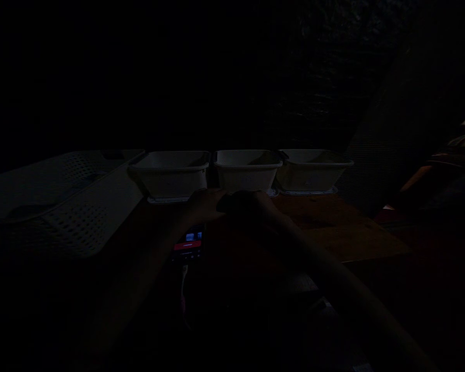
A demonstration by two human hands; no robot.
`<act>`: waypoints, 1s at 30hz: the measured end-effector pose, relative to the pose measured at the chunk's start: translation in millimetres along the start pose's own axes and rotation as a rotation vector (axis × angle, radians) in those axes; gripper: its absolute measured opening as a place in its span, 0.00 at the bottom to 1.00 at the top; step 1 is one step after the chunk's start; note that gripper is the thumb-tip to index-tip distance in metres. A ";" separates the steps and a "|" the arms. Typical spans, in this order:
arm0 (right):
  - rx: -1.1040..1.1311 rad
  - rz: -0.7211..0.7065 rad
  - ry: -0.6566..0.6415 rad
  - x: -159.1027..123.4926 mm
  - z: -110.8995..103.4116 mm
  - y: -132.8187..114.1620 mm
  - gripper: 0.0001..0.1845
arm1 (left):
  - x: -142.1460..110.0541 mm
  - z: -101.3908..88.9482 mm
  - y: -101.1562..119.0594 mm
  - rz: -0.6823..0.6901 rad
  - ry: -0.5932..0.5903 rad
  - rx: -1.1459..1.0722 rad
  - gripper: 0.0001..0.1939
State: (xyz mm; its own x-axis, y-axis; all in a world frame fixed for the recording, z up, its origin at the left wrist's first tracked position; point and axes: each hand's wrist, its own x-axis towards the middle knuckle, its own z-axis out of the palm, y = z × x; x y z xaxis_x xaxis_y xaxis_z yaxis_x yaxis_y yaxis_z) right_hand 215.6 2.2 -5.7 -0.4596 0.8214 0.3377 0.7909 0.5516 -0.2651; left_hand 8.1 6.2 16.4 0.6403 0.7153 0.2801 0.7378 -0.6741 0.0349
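The view is very dark. My left hand (pixel 206 204) reaches in front of the middle tub, its fingers closed against a small dark thing (pixel 227 203) whose kind I cannot make out. My right hand (pixel 262 206) comes in from the right and meets it at the same dark thing, fingers curled and mostly in shadow. Just beyond both hands stands the pale middle tub (pixel 248 176). Below my left wrist, a lit phone (pixel 188 245) lies on the wooden table (pixel 344 232), partly covered by my forearm.
Another pale tub stands on the left (pixel 174 178) and one on the right (pixel 312 175), each on a light tray or lid. A large perforated basket (pixel 81 222) fills the left side. A cable (pixel 183 289) runs from the phone. Someone's arm (pixel 414 181) shows at far right.
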 end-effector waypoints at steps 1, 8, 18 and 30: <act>-0.001 0.009 -0.003 -0.1 0.2 0.3 0.19 | 0.0 -0.1 0.4 -0.007 -0.007 0.001 0.20; 0.165 -0.106 -0.057 -4.4 2.4 1.3 0.30 | -0.2 -2.4 2.0 -0.022 -0.073 0.016 0.18; 0.227 -0.096 -0.111 -7.9 1.5 0.5 0.32 | -1.2 -5.2 5.5 -0.026 -0.136 -0.013 0.18; 0.110 -0.084 -0.099 -0.2 5.5 7.8 0.20 | 0.3 3.4 2.5 0.007 -0.079 0.009 0.21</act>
State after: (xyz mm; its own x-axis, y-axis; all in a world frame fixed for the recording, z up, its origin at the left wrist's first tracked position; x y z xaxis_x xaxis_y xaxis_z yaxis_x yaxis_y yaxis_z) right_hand 219.6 7.1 -12.8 -0.5645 0.7788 0.2736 0.7015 0.6273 -0.3383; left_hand 10.8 5.4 13.3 0.6602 0.7229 0.2038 0.7348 -0.6779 0.0243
